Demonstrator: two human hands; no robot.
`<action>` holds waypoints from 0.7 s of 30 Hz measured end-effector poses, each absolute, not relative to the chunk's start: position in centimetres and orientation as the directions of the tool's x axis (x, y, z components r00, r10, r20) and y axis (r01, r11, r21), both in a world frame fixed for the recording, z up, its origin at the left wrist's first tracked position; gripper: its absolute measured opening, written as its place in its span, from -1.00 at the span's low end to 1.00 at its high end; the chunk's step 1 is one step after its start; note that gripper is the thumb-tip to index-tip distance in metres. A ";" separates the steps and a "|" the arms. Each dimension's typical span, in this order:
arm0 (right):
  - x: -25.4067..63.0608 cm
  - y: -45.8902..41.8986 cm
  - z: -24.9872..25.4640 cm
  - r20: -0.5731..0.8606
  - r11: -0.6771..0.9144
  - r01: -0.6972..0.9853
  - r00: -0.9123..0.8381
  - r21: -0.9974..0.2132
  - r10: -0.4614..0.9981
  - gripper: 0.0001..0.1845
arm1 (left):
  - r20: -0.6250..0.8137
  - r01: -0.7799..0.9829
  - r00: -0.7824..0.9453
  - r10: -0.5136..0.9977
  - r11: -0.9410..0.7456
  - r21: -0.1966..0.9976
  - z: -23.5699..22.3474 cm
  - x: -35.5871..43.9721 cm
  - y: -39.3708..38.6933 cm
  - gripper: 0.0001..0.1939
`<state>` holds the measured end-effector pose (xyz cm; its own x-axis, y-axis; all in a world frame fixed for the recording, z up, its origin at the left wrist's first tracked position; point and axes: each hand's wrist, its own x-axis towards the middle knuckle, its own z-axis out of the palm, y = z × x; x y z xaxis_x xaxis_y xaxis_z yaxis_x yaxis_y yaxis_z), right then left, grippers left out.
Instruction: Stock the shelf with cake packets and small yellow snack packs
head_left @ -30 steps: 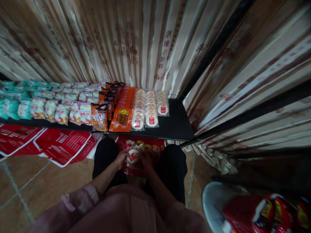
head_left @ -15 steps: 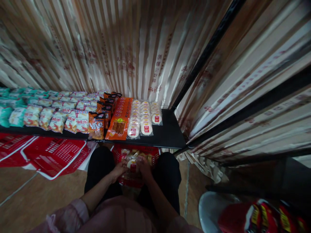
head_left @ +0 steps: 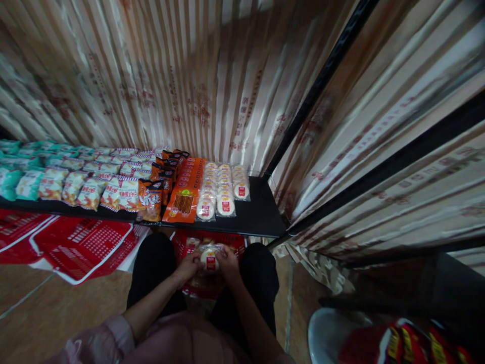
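Observation:
Between my two hands is a packaged round white cracker [head_left: 209, 259] in a clear wrapper with a red label. My left hand [head_left: 189, 267] pinches its left edge, and my right hand [head_left: 227, 262] grips its right edge. Below and behind them, between my knees, sits a red basket [head_left: 237, 241] with more wrapped snacks in it, partly hidden by my hands. On the black shelf [head_left: 253, 217] ahead, similar packaged crackers [head_left: 226, 206] lie in three overlapping rows. Left of those rows lies a flat orange snack packet [head_left: 184, 194].
Orange-and-black bags [head_left: 150, 199], white snack bags [head_left: 89, 192] and teal bags [head_left: 28, 184] fill the shelf's left side. Red shopping baskets [head_left: 81, 247] show beneath it. A black post [head_left: 303, 119] rises at the shelf's right end. A white tub [head_left: 322, 331] with red packets stands lower right.
My hands have raised the packaged cracker slightly from the basket, and its wrapper now shows more clearly between them. The camera view has shifted a little.

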<state>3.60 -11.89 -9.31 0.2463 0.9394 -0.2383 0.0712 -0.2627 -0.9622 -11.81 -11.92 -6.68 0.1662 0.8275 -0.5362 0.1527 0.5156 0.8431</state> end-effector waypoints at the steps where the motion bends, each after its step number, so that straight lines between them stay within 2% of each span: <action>1: 3.8 -11.9 -9.2 -0.243 -0.268 0.068 0.252 -0.961 0.937 -0.60 | -0.519 0.162 0.170 0.838 0.496 0.853 -6.7 -11.6 -11.8 -0.93; 4: 4.2 -12.2 -8.6 -0.253 -0.280 0.070 0.266 -0.957 0.930 -0.60 | -0.466 0.207 0.168 0.869 0.431 0.878 -6.7 -10.9 -11.6 -0.95; 7: 4.7 -12.4 -7.6 -0.199 -0.281 0.226 0.327 -0.933 0.924 -0.62 | -0.414 0.232 0.164 0.895 0.373 0.898 -6.6 -10.2 -11.3 -0.96; 10: 5.4 -12.3 -6.1 -0.139 -0.295 0.417 0.365 -0.860 0.921 -0.61 | -0.380 0.266 0.167 0.910 0.330 0.906 -6.2 -9.3 -10.8 -0.97; 13: 6.3 -12.1 -4.7 -0.107 -0.293 0.511 0.362 -0.808 0.926 -0.58 | -0.329 0.324 0.193 0.924 0.257 0.911 -5.7 -8.3 -10.0 -0.93; 16: 7.1 -11.7 -3.6 -0.065 -0.260 0.523 0.362 -0.811 0.930 -0.53 | -0.282 0.379 0.182 0.942 0.197 0.904 -4.8 -7.3 -9.4 -0.89; 21: 8.5 -11.2 -2.8 -0.028 -0.230 0.483 0.390 -0.844 0.920 -0.38 | -0.255 0.473 0.104 0.961 0.178 0.863 -2.3 -5.6 -8.9 -0.95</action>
<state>8.46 -11.17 -2.77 0.3900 0.9204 -0.0279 0.4835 -0.2305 -0.8445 -5.59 -8.89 -2.32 0.1037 0.9614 -0.2548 0.4732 0.1776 0.8629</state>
